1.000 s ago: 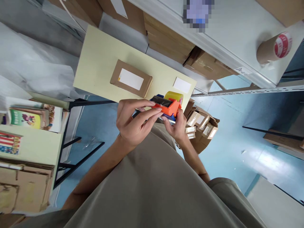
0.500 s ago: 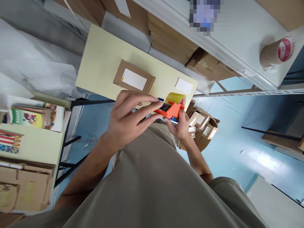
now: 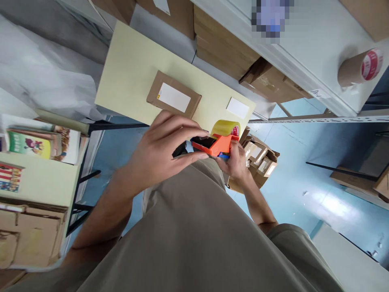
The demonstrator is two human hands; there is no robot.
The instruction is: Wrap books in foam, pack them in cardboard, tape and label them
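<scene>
Both my hands hold an orange tape dispenser (image 3: pixel 216 145) with a yellow roll of tape (image 3: pixel 225 128) close to my body, just in front of the pale yellow table (image 3: pixel 130 77). My left hand (image 3: pixel 161 152) is closed round the dispenser's front end, fingers and thumb pinching it. My right hand (image 3: pixel 235 160) grips its rear, by the blue part. A flat brown parcel (image 3: pixel 173 94) with a white label lies on the table beyond my hands. A loose white label (image 3: pixel 237 108) lies near the table's right end.
Stacked cardboard boxes (image 3: pixel 225 44) sit under a grey shelf (image 3: pixel 306 48) behind the table. A brown tape roll (image 3: pixel 360 67) stands on the shelf. An open carton of small packages (image 3: pixel 258 158) is on the blue floor. Books (image 3: pixel 30 142) and boxes lie at the left.
The dispenser has tilted so the yellow roll shows more, and my left hand has slid further over its front end. The view has shifted slightly.
</scene>
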